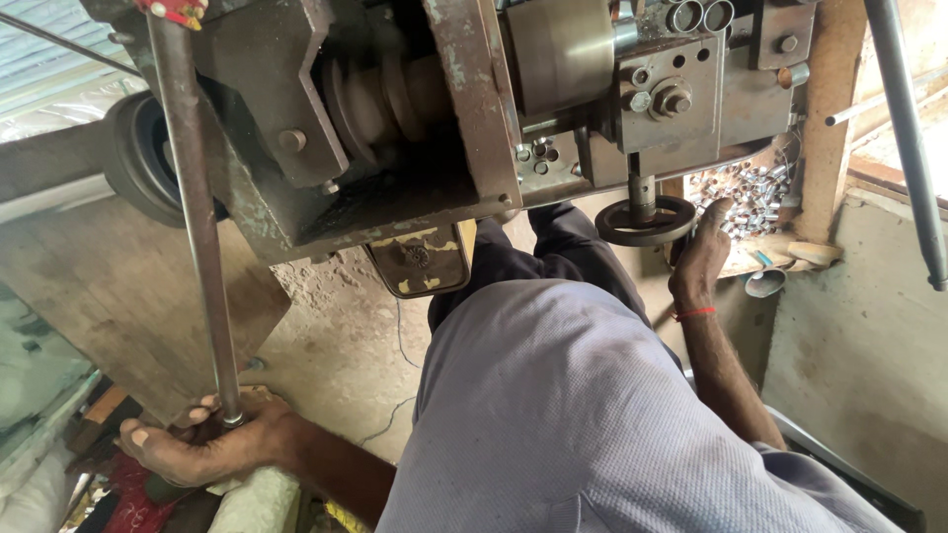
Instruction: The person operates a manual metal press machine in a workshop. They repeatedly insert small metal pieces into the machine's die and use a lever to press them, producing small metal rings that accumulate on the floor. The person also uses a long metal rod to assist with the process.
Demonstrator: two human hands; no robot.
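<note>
Left hand (202, 446), at near left of scene, is gripping the lower end of a long steel rod (193, 212): fingers are curling round it, thumb pointing left, knuckles resting on a pale padded bundle (259, 498). Rod is running up and slightly left from the fist to the far edge of view, passing in front of a heavy lathe-type machine (415, 118) w/ worn grey-green paint. Right hand (703, 252), at centre right, is reaching far-ward w/ fingers mostly extended and loosely open; fingertips are lying just beside, perhaps touching, a black handwheel (646, 221) hanging under the machine on a short shaft. Whether the hand is actually gripping the rim cannot be told. Red thread band (694, 313) is circling the right wrist. Behind the handwheel, far right, a heap of short cut metal tube pieces (741, 192) is lying by a wooden post (825, 118). Person's grey shirt (573, 415) is filling the near centre; a second grey pipe (907, 138) is slanting down the right edge. Pulley (380, 99) is showing inside the machine frame.
</note>
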